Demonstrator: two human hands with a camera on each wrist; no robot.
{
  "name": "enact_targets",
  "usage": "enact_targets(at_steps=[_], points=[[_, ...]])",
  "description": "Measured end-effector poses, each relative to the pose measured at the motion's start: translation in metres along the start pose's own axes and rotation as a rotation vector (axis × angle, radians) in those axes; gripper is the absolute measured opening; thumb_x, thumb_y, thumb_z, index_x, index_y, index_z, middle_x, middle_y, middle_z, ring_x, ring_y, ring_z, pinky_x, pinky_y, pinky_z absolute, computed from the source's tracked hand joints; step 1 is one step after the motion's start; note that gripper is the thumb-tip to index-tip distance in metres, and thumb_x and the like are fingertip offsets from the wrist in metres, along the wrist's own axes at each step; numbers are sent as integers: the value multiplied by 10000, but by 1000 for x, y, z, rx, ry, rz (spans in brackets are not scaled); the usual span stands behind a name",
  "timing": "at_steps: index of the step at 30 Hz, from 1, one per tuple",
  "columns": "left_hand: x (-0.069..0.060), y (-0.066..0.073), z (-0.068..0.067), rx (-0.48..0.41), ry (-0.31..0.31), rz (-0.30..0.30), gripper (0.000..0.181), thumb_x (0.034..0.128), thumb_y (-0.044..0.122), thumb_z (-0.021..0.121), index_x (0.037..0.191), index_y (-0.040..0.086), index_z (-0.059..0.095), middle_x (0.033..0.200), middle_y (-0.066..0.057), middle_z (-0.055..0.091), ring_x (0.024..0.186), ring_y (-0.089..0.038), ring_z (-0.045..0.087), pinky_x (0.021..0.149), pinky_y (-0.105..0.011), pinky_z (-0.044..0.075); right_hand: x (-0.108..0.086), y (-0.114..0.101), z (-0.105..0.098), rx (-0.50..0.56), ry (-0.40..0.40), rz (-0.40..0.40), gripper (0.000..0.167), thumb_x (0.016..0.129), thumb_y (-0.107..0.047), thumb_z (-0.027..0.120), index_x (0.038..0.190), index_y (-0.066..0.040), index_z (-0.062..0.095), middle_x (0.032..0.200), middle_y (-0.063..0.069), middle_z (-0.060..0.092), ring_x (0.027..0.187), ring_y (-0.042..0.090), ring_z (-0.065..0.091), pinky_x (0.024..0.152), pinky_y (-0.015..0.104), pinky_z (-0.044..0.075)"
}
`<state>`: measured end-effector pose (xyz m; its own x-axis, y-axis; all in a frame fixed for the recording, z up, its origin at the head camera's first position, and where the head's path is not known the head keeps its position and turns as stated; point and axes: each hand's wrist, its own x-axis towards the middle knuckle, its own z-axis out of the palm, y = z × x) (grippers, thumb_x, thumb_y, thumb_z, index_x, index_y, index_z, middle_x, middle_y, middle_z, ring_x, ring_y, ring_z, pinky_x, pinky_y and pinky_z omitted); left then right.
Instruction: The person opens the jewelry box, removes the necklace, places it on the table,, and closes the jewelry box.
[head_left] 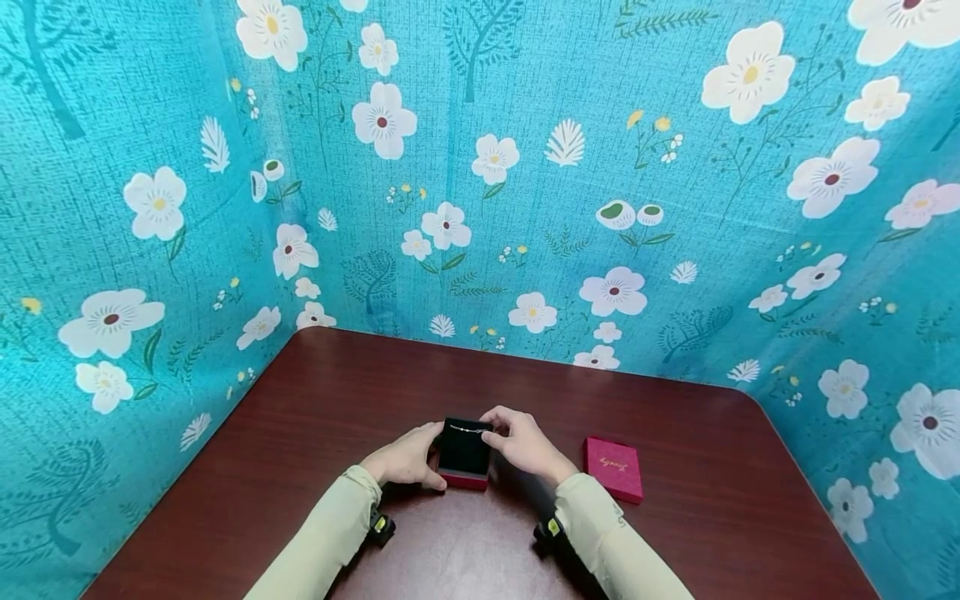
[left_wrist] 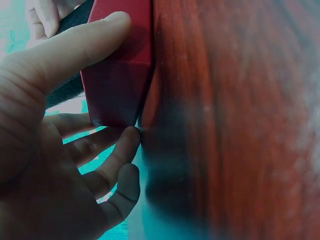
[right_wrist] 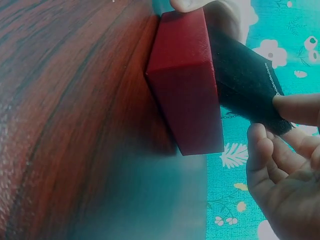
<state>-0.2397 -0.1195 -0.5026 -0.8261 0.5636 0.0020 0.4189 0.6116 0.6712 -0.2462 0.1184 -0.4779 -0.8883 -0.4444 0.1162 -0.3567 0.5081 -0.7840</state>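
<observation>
A small red jewelry box base (head_left: pixel 463 482) stands on the table in front of me. My left hand (head_left: pixel 405 458) grips it from the left; in the left wrist view the thumb lies on the red box's front wall (left_wrist: pixel 117 92) and the fingers are around its far side. A black padded insert (head_left: pixel 463 452) is tilted up out of the box at its far side. My right hand (head_left: pixel 525 443) pinches the insert's upper right corner between thumb and fingers, seen also in the right wrist view. A thin silver chain (right_wrist: pixel 271 77) runs across the insert's upper edge, reaching the right thumb.
To the right, the red box lid (head_left: pixel 615 469) with gold lettering lies flat on the dark brown wooden table (head_left: pixel 337 375). A blue flowered curtain (head_left: pixel 450 167) surrounds the table's back and sides. Dark wrist cameras (head_left: pixel 381 527) sit under both sleeves.
</observation>
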Motion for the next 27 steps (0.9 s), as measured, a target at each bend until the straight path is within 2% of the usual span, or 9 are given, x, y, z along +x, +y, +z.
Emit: enact_targets(at_steps=[3, 7, 11, 14, 18, 23, 27], points=[[0, -1, 1, -5, 0, 7, 906, 617, 192, 887, 1388, 191, 409, 1245, -21, 518, 1119, -186, 473, 938, -408, 395, -1, -1, -1, 17, 13, 17, 148, 923, -143, 614, 1061, -190, 638, 881, -34, 621, 768, 177, 542, 663, 323, 468], [0, -1, 1, -34, 2, 16, 916, 613, 170, 891, 1389, 184, 404, 1234, -25, 520, 1055, -179, 477, 910, -400, 397, -1, -2, -2, 37, 34, 20, 143, 923, -129, 612, 1050, -190, 641, 877, -36, 634, 775, 180, 545, 680, 334, 460], [-1, 0, 0, -57, 10, 17, 919, 617, 174, 893, 1393, 170, 401, 1250, -34, 506, 1085, -179, 465, 934, -410, 388, -1, -4, -3, 45, 33, 11, 138, 924, -136, 613, 1053, -174, 643, 873, -31, 636, 771, 182, 540, 680, 344, 455], [-3, 2, -1, -78, 5, -2, 931, 638, 213, 886, 1418, 157, 380, 1269, -53, 476, 1122, -188, 448, 947, -415, 389, -1, -6, -4, 44, 28, 7, 140, 926, -139, 610, 1060, -168, 641, 883, -31, 637, 779, 185, 537, 686, 348, 456], [-7, 5, -2, -99, 3, -60, 949, 690, 340, 845, 1452, 102, 333, 1313, -96, 421, 1145, -222, 436, 939, -431, 397, -2, -7, -5, 40, 33, 11, 150, 923, -136, 613, 1062, -185, 640, 889, -43, 636, 787, 186, 537, 690, 348, 461], [-11, 8, -5, -79, 57, -94, 863, 767, 503, 735, 1422, 72, 375, 1370, -93, 391, 1192, -235, 418, 948, -453, 390, -1, -5, -6, 17, 36, 1, 161, 922, -138, 613, 1072, -194, 635, 884, -61, 630, 778, 173, 540, 678, 334, 471], [-11, 10, -5, -79, 107, -103, 698, 821, 546, 654, 1337, 115, 464, 1276, -49, 457, 1114, -203, 450, 902, -434, 418, -1, -5, -7, 22, 34, 3, 161, 921, -136, 613, 1064, -208, 634, 877, -64, 630, 775, 173, 551, 682, 334, 479]])
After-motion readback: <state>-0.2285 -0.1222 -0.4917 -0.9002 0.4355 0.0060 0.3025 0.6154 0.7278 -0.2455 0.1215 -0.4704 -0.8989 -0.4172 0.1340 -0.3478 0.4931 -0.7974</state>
